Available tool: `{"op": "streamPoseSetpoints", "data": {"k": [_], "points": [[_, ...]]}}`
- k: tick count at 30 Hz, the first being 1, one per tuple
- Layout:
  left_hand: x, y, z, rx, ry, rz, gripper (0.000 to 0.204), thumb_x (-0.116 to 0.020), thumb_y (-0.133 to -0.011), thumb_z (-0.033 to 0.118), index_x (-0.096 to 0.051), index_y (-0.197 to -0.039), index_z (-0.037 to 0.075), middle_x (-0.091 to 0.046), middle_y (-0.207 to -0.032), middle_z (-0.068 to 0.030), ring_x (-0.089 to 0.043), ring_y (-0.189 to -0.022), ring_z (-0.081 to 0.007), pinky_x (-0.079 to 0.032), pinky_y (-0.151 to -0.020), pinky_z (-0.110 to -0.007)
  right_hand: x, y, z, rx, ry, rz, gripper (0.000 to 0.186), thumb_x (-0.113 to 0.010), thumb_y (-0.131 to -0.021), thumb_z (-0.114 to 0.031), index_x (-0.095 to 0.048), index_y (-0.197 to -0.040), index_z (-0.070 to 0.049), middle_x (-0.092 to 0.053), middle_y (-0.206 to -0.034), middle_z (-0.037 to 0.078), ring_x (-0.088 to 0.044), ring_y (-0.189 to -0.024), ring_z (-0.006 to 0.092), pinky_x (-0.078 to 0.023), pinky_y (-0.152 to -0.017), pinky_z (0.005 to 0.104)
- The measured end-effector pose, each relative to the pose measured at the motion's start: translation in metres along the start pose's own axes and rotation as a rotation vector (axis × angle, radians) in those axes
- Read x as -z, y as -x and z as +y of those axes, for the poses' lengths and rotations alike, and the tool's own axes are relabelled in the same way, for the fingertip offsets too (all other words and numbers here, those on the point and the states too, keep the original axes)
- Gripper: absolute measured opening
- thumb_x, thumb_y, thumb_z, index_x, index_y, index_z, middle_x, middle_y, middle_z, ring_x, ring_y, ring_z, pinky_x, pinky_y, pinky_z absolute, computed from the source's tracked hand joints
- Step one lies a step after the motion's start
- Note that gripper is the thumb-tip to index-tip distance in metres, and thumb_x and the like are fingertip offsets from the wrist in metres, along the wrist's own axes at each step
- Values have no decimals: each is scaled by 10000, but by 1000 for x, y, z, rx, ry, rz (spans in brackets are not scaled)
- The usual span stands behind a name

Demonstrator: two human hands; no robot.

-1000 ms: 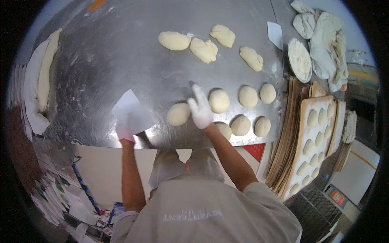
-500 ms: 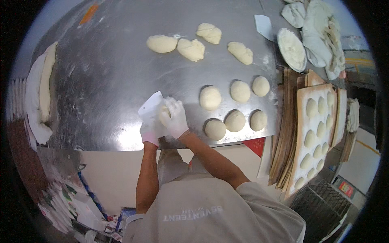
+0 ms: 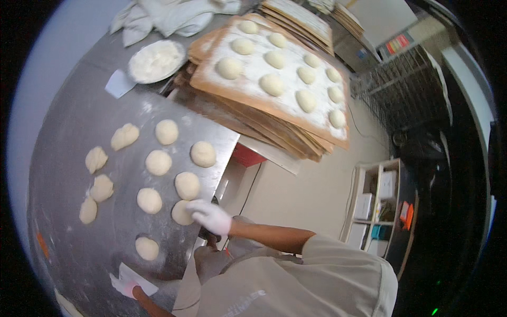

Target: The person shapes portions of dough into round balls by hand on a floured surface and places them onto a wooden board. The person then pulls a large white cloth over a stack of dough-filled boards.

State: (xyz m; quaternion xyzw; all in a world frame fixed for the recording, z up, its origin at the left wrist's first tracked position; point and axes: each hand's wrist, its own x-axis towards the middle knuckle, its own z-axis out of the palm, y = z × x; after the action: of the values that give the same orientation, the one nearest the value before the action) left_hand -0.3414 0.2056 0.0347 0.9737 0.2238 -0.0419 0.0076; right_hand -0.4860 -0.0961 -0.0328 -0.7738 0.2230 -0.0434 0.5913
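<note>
My left hand (image 3: 124, 286), in a white glove, is closed on a flat white dough scraper (image 3: 138, 278) near the lower left of the steel table. Farther right, my gloved right hand (image 3: 212, 217) reaches to a round dough ball (image 3: 182, 212) by the table's front edge. Its fingers are stretched out, slightly blurred, and touch the ball's side. A single dough ball (image 3: 147, 248) lies between my hands. Beyond it, several smooth balls (image 3: 158, 162) sit in two rough rows. Several uneven dough pieces (image 3: 102, 188) lie at their left.
A floured wooden board (image 3: 211, 84) bearing several dough balls tops a stack of boards beyond the table's corner. A bowl of flour (image 3: 157, 62), another white scraper (image 3: 120, 83) and crumpled cloths (image 3: 163, 18) lie at the far end. Shelves (image 3: 377, 203) and a wire rack (image 3: 401, 79) stand right.
The view has swung to the right. My right hand has left the dough beside the scraper and reached the front row. One more ball lies on the table. My left hand still holds the scraper.
</note>
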Motion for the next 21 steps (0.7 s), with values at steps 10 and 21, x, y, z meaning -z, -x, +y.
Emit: {"op": "streamPoseSetpoints", "data": {"k": [10,21], "points": [[24,195,180,-853,440,-461,297,-553,-885,93,-594,-1152,-30,-621,-1127,-182,-574,-1106,-290,-418,-987,-376,215,176,148,-681,26,451,362,-477,-931,-326,-630,-1010,-7,-648,-963,175,-618,-906,289,-479,-817,374],[-38,620,288,-1387,525,-885,239,-586,-886,156,-656,-1077,31,-660,-1069,-148,-628,-1018,-279,-484,-901,-353,428,434,361,-831,-383,791,371,-481,-940,-338,-632,-929,1,-620,-767,85,-566,-647,151,-478,-594,302]]}}
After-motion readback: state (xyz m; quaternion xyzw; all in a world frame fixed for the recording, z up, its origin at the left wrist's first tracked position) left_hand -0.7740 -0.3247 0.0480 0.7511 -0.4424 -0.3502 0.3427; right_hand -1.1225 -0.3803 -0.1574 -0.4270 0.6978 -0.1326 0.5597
